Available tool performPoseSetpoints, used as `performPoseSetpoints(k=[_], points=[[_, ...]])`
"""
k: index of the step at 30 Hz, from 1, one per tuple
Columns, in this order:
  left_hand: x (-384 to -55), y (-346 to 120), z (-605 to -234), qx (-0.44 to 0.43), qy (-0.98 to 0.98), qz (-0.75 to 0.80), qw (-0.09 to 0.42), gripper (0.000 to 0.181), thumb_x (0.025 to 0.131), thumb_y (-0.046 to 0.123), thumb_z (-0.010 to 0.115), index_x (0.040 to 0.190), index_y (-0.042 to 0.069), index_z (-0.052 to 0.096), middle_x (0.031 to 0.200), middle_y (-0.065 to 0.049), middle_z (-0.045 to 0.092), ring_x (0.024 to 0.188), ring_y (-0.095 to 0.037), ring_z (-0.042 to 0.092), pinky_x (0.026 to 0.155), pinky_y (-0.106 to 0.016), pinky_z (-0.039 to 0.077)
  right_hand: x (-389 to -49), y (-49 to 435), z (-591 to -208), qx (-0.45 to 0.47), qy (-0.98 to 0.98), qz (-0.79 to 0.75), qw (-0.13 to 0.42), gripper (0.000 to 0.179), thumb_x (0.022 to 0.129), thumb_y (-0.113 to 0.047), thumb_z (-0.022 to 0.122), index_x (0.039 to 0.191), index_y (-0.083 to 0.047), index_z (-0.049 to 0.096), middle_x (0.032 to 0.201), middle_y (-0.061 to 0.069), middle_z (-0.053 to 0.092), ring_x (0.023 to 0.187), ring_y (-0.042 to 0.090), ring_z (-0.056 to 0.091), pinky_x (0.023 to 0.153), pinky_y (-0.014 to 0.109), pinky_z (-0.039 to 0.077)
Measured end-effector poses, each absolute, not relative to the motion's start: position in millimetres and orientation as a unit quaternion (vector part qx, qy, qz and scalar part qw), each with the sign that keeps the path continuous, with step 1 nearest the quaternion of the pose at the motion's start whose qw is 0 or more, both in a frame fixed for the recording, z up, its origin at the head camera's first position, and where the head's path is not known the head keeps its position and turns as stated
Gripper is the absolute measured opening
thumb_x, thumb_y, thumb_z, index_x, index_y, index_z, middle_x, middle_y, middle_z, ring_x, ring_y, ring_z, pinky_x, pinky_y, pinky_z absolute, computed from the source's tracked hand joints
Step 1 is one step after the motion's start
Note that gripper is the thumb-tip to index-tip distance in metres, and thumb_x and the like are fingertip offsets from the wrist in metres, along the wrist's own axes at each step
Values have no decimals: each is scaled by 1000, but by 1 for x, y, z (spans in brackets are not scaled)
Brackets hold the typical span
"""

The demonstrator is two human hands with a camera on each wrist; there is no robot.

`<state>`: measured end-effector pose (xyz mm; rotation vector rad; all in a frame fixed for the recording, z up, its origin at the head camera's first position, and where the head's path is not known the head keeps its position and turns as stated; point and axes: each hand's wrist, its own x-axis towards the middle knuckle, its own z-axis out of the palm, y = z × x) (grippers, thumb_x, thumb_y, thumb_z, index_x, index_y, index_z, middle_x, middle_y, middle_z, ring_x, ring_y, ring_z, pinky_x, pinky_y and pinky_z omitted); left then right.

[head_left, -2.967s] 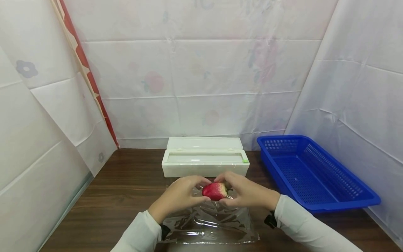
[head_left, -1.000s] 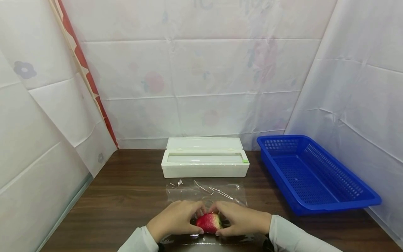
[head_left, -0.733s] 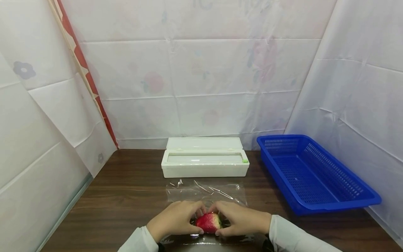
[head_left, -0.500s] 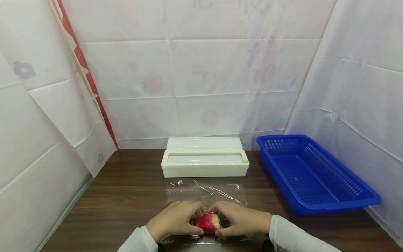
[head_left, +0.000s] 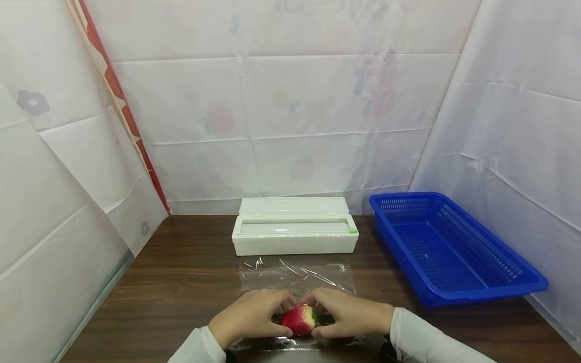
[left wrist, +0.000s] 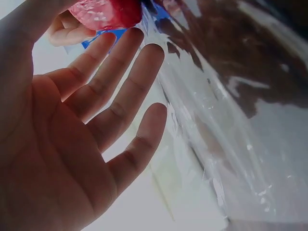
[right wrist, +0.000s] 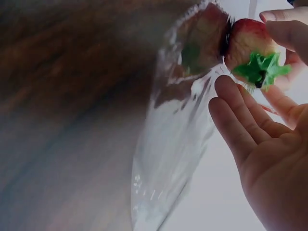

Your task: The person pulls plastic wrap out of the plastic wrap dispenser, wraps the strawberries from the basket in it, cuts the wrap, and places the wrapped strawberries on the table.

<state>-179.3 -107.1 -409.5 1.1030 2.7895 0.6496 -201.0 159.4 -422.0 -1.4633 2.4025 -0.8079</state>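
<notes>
A large red strawberry (head_left: 299,320) with a pale yellow top lies on a sheet of cling film (head_left: 272,280) near me. Its star-shaped green leaf cap (right wrist: 262,69) faces right and shows in the right wrist view. My left hand (head_left: 254,315) holds the pointed end between thumb and forefinger. On the leafy side, thumb and forefinger of my right hand (head_left: 351,315) hold it too. The remaining fingers of both hands stretch out loosely, as the wrist views show. Its underside, against the film, is hidden in the head view.
Beyond the film stands a white cling film dispenser (head_left: 295,245) with its lid (head_left: 294,205) raised. A blue perforated basket (head_left: 485,295) sits at the right. Pale sheeting (head_left: 290,116) encloses the dark wooden table (head_left: 181,282) at the back and sides.
Since three seconds ago, both hands have brought the strawberry toward me and down onto the nearer part of the film. Over the last second, hands and strawberry have stayed almost still.
</notes>
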Motion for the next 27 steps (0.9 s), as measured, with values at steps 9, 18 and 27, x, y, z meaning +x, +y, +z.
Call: performPoseSetpoints(k=[9, 18, 27], points=[[-177, -127, -404, 349, 913, 213, 24, 51, 81, 38, 82, 125, 19, 63, 113, 10, 68, 100, -6, 64, 81, -36, 55, -200, 185, -415, -463, 837, -275, 97, 58, 95, -34, 71, 141, -9, 46, 123, 3, 60, 102, 8, 61, 83, 25, 54], [-174, -145, -401, 357, 890, 277, 53, 36, 79, 24, 84, 107, 16, 63, 84, 14, 62, 70, 2, 56, 61, -23, 50, -196, 204, -410, -447, 851, -266, 74, 46, 87, -44, 78, 116, -16, 55, 89, -7, 57, 78, 3, 54, 67, 20, 49], [-165, -144, -412, 396, 858, 291, 149, 30, 70, 12, 89, 87, 19, 65, 72, 19, 56, 67, 5, 54, 61, -15, 48, -191, 208, -421, -538, 825, -167, 49, 39, 73, -49, 87, 86, -27, 58, 80, -20, 48, 74, -9, 43, 64, 6, 37]])
